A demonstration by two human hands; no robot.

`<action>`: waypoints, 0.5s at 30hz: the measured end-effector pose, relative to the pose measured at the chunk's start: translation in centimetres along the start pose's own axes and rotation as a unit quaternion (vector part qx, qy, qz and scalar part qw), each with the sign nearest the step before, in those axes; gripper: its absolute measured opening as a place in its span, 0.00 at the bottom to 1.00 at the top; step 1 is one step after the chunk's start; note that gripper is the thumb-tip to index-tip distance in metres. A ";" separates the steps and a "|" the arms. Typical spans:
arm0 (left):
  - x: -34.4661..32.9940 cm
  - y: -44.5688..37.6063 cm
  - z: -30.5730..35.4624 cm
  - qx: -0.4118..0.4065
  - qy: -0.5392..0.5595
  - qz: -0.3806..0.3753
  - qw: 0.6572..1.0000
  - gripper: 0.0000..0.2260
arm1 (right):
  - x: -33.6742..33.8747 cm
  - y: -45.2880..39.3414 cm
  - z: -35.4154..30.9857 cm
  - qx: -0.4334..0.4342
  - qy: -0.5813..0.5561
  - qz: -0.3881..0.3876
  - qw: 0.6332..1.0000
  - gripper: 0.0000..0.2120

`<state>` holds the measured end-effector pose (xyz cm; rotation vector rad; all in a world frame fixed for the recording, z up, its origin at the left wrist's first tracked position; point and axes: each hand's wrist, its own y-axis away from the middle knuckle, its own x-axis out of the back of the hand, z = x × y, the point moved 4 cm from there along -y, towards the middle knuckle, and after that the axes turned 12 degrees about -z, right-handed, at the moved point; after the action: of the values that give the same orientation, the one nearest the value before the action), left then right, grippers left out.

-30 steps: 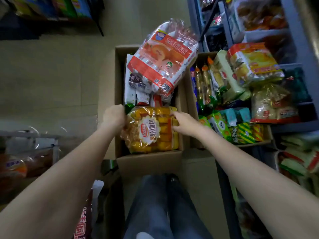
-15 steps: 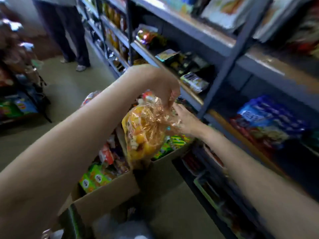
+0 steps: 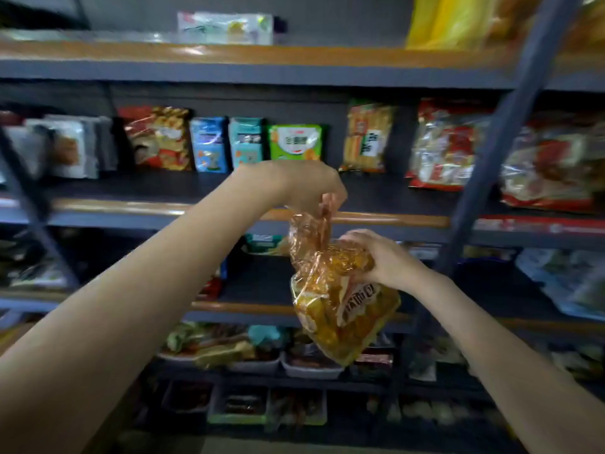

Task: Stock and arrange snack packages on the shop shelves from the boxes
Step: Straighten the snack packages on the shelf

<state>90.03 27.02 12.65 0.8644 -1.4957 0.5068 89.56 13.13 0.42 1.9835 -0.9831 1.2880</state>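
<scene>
Left hand (image 3: 307,185) pinching the snack bag (image 3: 340,309) by its twisted top, right hand (image 3: 376,257) gripping its side; stocked shelves (image 3: 376,221) facing, dark gap (image 3: 262,280) lying open behind.

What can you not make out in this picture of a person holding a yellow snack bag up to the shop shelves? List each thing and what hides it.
1. Head view: label on the yellow snack bag, partly covered by the right hand.
2. Left hand fingertips, hidden behind the bag's twisted top.
3. Packets in the bottom trays, too dark and blurred.
4. Yellow packet on the top shelf, cut off by the frame's edge.
</scene>
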 end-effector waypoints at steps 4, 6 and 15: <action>6.5 -5.2 9.2 -0.058 -0.027 0.232 0.971 0.12 | 6.5 9.9 7.9 -0.168 -0.040 0.142 0.975 0.29; 9.6 -6.2 12.1 -0.112 0.061 0.381 0.916 0.13 | 9.9 14.3 10.2 -0.206 -0.052 0.243 0.946 0.32; 8.2 -19.1 20.4 -0.105 0.153 0.299 0.936 0.24 | 22.1 23.6 19.2 -0.240 -0.062 0.519 0.818 0.25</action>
<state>91.93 -1.94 14.56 0.1322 -1.4739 0.8641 85.74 -21.19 15.37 1.0901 -2.3675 1.1813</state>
